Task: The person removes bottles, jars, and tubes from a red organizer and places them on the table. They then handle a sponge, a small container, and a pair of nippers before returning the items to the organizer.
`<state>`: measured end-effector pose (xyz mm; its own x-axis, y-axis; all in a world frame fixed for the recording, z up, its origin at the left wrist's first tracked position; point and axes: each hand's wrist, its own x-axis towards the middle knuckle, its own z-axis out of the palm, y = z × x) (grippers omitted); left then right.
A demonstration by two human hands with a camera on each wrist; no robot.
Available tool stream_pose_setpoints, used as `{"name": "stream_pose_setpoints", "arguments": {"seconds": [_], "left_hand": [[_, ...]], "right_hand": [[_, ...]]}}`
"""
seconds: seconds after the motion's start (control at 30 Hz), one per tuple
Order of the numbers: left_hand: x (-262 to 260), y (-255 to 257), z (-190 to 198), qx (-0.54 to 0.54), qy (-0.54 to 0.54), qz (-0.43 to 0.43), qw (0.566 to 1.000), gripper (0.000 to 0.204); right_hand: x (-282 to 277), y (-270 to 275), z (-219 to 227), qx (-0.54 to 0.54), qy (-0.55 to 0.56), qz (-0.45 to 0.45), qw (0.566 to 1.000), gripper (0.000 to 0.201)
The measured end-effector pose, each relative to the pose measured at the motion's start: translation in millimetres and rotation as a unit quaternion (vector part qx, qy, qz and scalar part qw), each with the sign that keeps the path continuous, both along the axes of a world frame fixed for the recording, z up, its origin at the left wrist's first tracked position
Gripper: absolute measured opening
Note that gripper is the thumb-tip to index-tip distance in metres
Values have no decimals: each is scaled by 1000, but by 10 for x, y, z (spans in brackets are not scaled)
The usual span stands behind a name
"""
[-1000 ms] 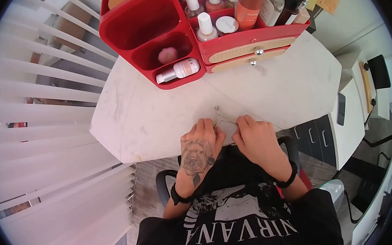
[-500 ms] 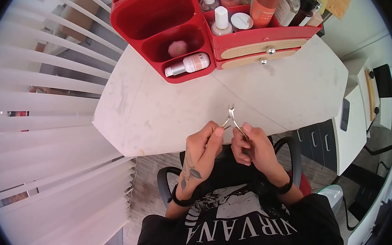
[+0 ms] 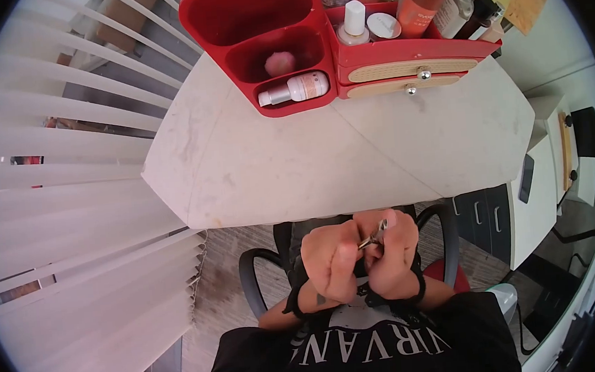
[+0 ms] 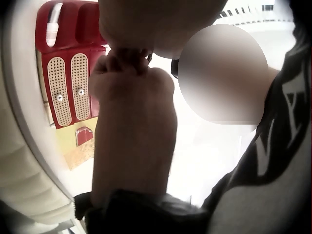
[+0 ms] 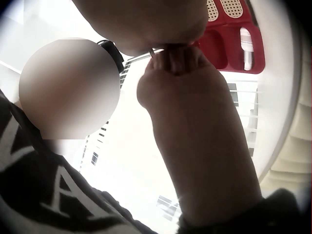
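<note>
Both hands are together in front of the chest, just off the table's near edge, with metal cuticle nippers (image 3: 371, 239) between them. My left hand (image 3: 333, 261) pinches one end of the nippers between thumb and fingers. Right beside it, my right hand (image 3: 395, 252) has its fingers curled around the other end. Most of the handles are hidden inside the hands. In the right wrist view, a thin metal piece of the nippers (image 5: 152, 53) shows by the left hand's curled fingers (image 5: 178, 61). The left wrist view shows the right hand (image 4: 131, 83) below the large, blurred left hand.
A white marble-look table (image 3: 296, 165) spreads ahead. On it stands a red organizer (image 3: 249, 99) with drawers, nail polish bottles (image 3: 353, 24) and a pump bottle (image 3: 297, 88). White blinds (image 3: 68, 204) hang at left; a chair armrest (image 3: 250, 277) stands beside the body.
The hands have drawn back from over the table's edge toward the chest, closer together. The nippers, pointing forward half a second ago, now lie slanted between the hands. The head view has shifted.
</note>
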<state>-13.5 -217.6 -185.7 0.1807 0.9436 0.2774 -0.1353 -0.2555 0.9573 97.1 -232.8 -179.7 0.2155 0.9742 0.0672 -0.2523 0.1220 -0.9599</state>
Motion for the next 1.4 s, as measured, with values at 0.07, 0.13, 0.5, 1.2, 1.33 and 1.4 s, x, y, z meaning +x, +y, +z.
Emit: {"name": "stream_pose_setpoints", "arguments": {"seconds": [0.07, 0.13, 0.5, 1.2, 1.33, 1.4], "left_hand": [[60, 11, -119, 108, 51, 50, 992, 42], [94, -32, -229, 150, 87, 107, 979, 38], [-71, 105, -258, 47, 241, 41, 969, 43], [-386, 1255, 545, 252, 330, 207, 886, 28], [-207, 1556, 637, 296, 446, 228, 813, 27], [-143, 1654, 539, 282, 490, 238, 790, 26]], "right_hand": [[-46, -2, -84, 31, -42, -27, 998, 53], [-74, -10, -160, 37, -73, -42, 996, 49], [117, 67, -326, -68, -83, -26, 994, 60], [972, 218, -868, -48, -338, -143, 929, 31], [875, 282, -881, 51, -527, -188, 827, 12], [839, 317, -869, 59, -558, -200, 803, 11]]}}
